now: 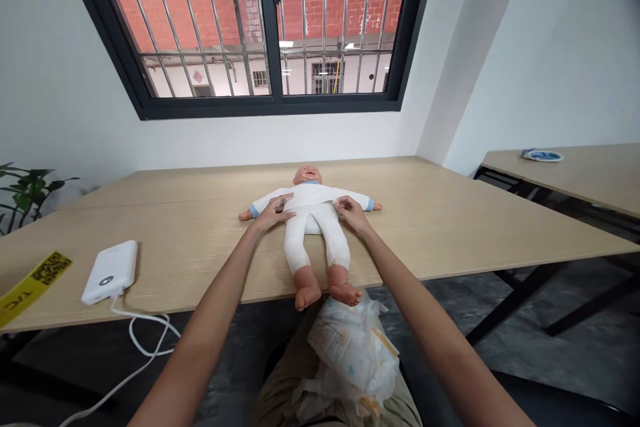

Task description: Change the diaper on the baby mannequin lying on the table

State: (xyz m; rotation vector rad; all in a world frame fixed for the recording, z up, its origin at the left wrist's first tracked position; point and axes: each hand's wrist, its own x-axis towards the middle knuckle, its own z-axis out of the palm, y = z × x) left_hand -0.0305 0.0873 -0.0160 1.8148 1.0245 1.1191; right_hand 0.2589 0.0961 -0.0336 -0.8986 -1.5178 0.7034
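Note:
A baby doll (311,213) in a white suit with blue cuffs lies on its back on the wooden table (440,227), feet hanging over the near edge. My left hand (274,212) rests on the doll's chest on the left side, fingers spread flat. My right hand (351,210) touches the doll's side near its arm, fingers pinched on the white cloth. A crumpled diaper (350,347) in thin plastic lies on my lap below the doll's feet.
A white power bank (111,271) with a white cable (145,340) lies at the table's left front. A yellow tag (33,285) lies at the far left edge. A plant (25,193) stands at left. A second table (575,177) with a blue-white object (543,155) stands at right.

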